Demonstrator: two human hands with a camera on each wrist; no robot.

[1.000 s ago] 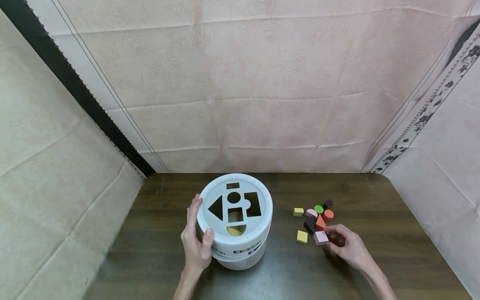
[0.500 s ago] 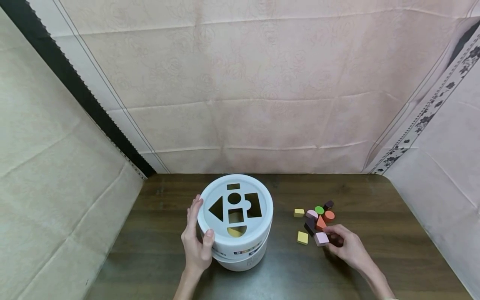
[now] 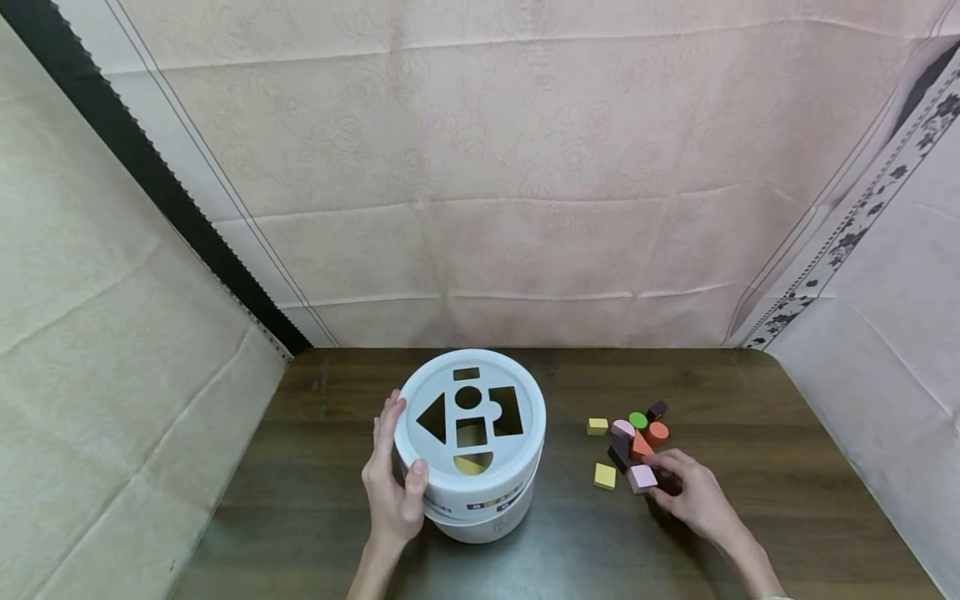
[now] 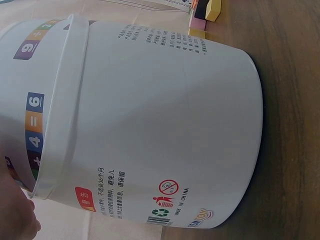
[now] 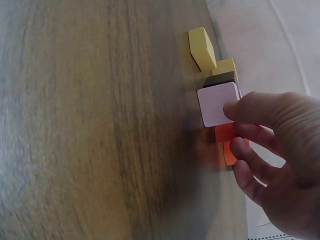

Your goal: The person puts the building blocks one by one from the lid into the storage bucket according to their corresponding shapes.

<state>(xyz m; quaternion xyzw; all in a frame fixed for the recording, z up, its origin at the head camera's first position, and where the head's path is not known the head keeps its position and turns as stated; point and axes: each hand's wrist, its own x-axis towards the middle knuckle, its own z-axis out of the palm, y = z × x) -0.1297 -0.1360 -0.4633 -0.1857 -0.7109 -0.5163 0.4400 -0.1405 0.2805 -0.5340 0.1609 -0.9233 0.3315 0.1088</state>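
a: how far along is the work?
b: judged from this moment, much seems left: the pink block (image 3: 642, 478) and a cluster of loose pieces, among them the orange triangle (image 3: 641, 447), green disc (image 3: 637, 420) and near yellow block (image 3: 604, 476), lie on the table (image 3: 300, 500), right of the white bucket (image 3: 491, 527). a yellow patch (image 3: 468, 465) shows through the half-round opening (image 3: 482, 457) of the pale lid (image 3: 437, 458); it may be a piece already inside.
a: and the hands?
b: the left hand (image 3: 393, 492) clasps the bucket's left side, thumb on its near side. the right hand (image 3: 692, 489) appears to pinch the pink block, at the cluster's near edge.
a: what does each view add?
b: only the head view shows the lid's openings. the left wrist view alone reveals the recycling mark (image 4: 160, 212) printed on the bucket, but little of the hand. the right wrist view shows the thumb pressed on the block's broad face; the index fingertip's contact is hidden.
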